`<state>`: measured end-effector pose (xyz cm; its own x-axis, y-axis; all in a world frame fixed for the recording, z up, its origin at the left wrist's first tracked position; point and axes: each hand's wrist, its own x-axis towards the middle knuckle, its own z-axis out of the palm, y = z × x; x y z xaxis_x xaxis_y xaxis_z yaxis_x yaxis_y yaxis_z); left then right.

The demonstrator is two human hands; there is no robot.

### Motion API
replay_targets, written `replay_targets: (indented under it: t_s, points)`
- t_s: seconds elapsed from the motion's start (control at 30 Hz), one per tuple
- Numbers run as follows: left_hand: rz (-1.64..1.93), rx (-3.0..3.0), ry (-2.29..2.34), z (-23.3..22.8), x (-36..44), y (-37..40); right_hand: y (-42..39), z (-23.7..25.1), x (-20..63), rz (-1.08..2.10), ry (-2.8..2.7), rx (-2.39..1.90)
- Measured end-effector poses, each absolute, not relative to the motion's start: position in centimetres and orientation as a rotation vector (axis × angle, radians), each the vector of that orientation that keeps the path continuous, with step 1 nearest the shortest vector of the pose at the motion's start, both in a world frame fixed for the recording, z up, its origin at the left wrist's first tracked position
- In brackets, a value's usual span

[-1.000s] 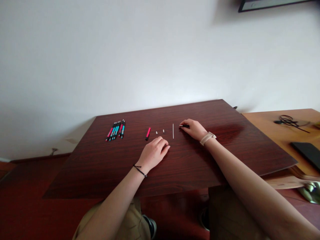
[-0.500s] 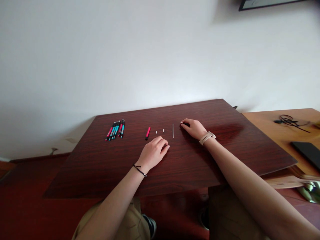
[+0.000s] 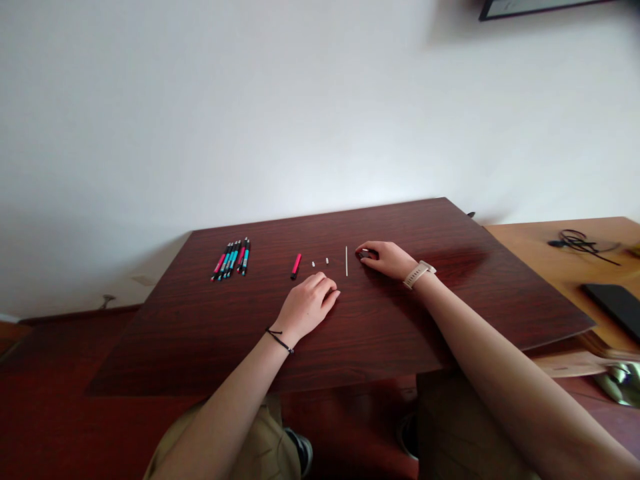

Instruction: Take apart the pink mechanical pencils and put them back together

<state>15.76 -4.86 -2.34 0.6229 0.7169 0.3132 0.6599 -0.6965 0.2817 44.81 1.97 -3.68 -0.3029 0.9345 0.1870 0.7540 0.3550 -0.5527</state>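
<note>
My left hand [image 3: 309, 303] rests loosely on the dark wooden table [image 3: 240, 347], its fingers bent and its thumb a little apart, with nothing visible in it. Just beyond lie a pink pen barrel [image 3: 297, 265] with a black end and two small white pieces [image 3: 313, 264]. A thin pale refill [image 3: 347, 261] lies lengthwise between the hands. Right of the refill, my right hand [image 3: 387, 259] is low over the table, thumb and fingers around a small dark pen part [image 3: 370, 254]. The fingers partly hide that part, so its full shape does not show.
Several pink, turquoise and black pens [image 3: 231, 259] lie side by side at the table's left. To the right, a lighter wooden table [image 3: 540, 250] holds a coiled black cable [image 3: 575, 241] and a flat black object [image 3: 613, 307]. A white wall [image 3: 300, 120] stands behind.
My right hand has shifted slightly left and nearer to me, and its thumb and fingers have spread a little around the dark part. My left hand stays in place.
</note>
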Motion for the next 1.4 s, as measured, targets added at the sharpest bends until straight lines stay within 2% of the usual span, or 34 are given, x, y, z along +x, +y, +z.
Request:
replay_targets:
  t_s: [0.37,0.8,1.13,1.4]
  points:
    - [0.614,2.701,1.152,-2.4,15.8,-4.8,2.3,-4.3,44.8,0.45,-2.052,-1.643]
    - [0.608,2.708,1.152,-2.2,15.8,-4.9,2.1,-4.0,44.8,0.477,-1.984,-1.635]
    - [0.62,2.706,1.181,-2.4,15.6,-4.8,1.4,-2.6,44.7,0.359,-1.815,-1.585]
    - [0.627,2.701,1.178,-2.4,15.6,-4.8,1.9,-3.9,45.4,0.44,-2.015,-1.654]
